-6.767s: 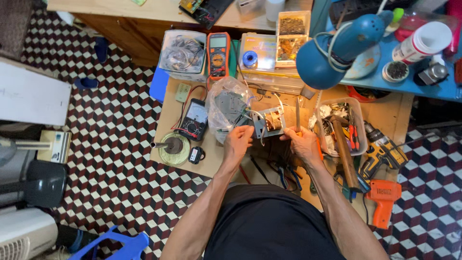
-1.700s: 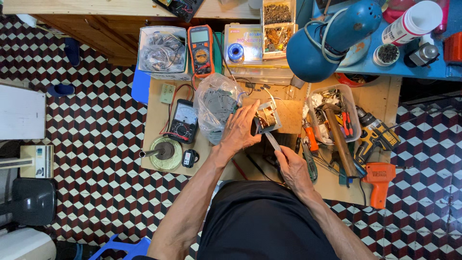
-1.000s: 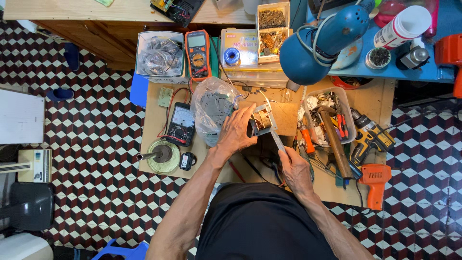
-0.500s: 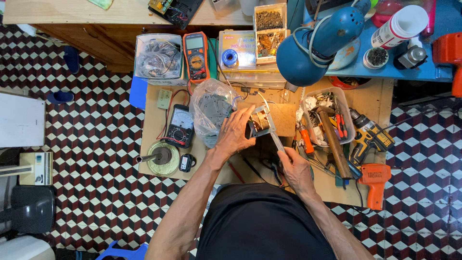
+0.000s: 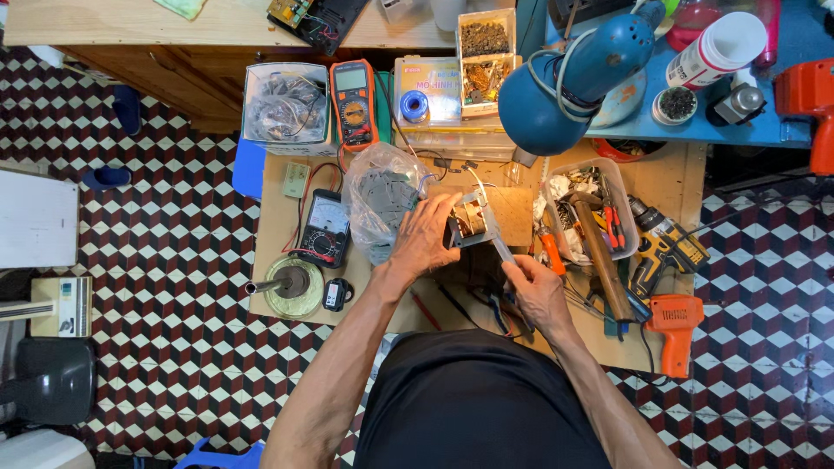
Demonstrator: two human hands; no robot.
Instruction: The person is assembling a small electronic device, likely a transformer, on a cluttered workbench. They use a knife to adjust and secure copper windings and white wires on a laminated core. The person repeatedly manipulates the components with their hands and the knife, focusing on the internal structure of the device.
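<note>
Take the blue lamp [image 5: 565, 87] as your landmark. Left of it an open box with two compartments [image 5: 485, 59] holds small dark and brownish parts, and further left a clear tub [image 5: 287, 108] holds a tangle of wires. Below the lamp a clear tray [image 5: 589, 208] carries one wooden-handled hammer and red-handled pliers (the rest is too jumbled to sort). Down-left of the lamp a clear plastic bag [image 5: 382, 201] is full of flat grey pieces.

Your left hand [image 5: 426, 236] is clamped around a small transformer [image 5: 467, 224], fingers wrapped over its left side, just below and left of the lamp on the wooden board. Your right hand [image 5: 539, 291] is closed on a slim metal tool [image 5: 497, 236]; its long axis runs diagonally, tip pointing up-left onto the transformer, handle down-right in your fist.

You have two meters [image 5: 352, 97] left of the lamp, one orange and one black, and two orange power tools to its right and lower right.
</note>
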